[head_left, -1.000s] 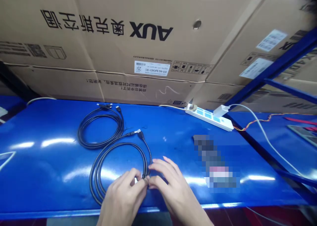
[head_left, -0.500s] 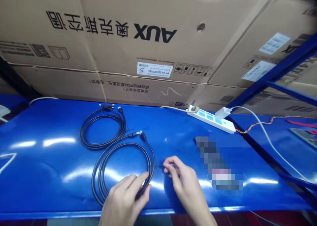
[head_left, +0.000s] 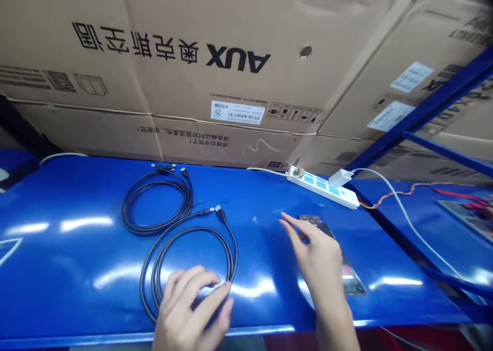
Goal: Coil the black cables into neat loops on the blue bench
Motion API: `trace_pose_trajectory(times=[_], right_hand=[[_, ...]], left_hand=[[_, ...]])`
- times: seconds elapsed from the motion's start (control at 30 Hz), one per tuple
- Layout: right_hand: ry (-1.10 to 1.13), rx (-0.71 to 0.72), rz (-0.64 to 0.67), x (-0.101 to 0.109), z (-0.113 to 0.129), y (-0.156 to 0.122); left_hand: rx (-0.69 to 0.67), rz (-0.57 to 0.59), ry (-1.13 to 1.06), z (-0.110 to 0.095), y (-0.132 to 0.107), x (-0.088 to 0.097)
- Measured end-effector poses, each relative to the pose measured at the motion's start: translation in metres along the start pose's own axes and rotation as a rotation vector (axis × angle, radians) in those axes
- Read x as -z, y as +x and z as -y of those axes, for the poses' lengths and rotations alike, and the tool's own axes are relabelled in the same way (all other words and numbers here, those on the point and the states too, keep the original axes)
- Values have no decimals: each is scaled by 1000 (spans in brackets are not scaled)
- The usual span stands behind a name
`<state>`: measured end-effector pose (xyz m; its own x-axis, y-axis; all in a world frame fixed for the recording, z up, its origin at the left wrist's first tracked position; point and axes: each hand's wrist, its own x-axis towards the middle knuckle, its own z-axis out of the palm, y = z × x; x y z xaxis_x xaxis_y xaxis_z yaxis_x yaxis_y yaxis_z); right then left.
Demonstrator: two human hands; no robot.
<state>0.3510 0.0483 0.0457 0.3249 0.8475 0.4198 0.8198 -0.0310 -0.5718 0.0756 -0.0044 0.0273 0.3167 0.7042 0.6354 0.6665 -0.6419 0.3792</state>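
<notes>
Two hands: left hand [head_left: 190, 305] curled on black cable coil [head_left: 141, 289], grip unclear; right hand [head_left: 318, 256] open, empty, over dark flat object [head_left: 313, 219].

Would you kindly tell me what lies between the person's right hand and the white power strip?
Head view: a dark flat device's end pokes past the right hand, then bare blue bench up to the white power strip.

As I view it from my remote station, large cardboard cartons [head_left: 154, 58] printed AUX, bearing white barcode labels [head_left: 238, 112], stand stacked behind a glossy blue workbench [head_left: 69, 279] whose top mirrors pale strips of light [head_left: 87, 223], with a blue steel rack beam [head_left: 435, 104] slanting across the right.
</notes>
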Motion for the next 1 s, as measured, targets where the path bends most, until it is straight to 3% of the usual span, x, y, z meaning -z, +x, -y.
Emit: trace_pose_trajectory(times=[0.07,0.1,0.17,0.23,0.3,0.4,0.57,0.7,0.83,0.93,1.0], right_hand=[[-49,60,70,-6,0,-1],[-66,88,87,-9,2,-4],[-53,118,112,-12,9,-17],[2,122,197,-17,22,-37],[28,188,285,-26,37,-57],[3,260,317,-43,53,-77],[149,249,354,-59,55,-81],[488,-42,374,-53,54,-75],[1082,-481,494,-41,61,-72],[1433,-733,612,-38,65,-81],[1563,-816,608,-42,66,-91]], left_hand=[[133,-108,33,13,-5,19],[262,-115,72,22,-8,29],[514,-51,204,41,-14,44],[639,41,259,56,-18,50],[681,83,315,62,-18,46],[679,139,439,56,-11,31],[594,229,451,50,2,19],[609,186,364,55,3,22],[676,111,178,48,0,25],[898,-17,-129,35,-1,28],[1066,-148,-407,27,-2,31]])
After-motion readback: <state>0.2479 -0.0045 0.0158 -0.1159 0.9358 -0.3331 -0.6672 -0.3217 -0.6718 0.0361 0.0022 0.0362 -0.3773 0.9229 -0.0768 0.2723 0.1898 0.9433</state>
